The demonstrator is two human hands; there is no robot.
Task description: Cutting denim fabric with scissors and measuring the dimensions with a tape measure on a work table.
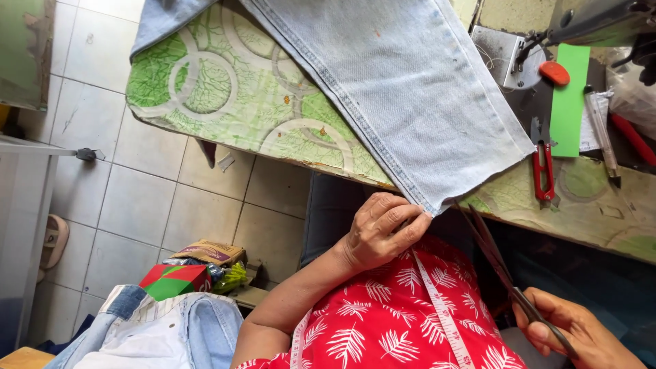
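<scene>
left hand [379, 232] pinched the jeans [410, 96] hem corner; right hand [581, 335] gripped the scissors [509, 277], blades seemingly parted. a slack hem could skew the cut.

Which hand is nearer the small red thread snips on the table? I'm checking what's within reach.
Right. The right hand holds scissors low, below the red thread snips. The left hand pinches the jeans leg corner, farther to their left.

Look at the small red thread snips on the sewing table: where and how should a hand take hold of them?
Grip the red thread snips around the red sprung handle, coming from above. They lie flat, blades pointing away beside the green card, so the handle is the safe, near end.
</scene>
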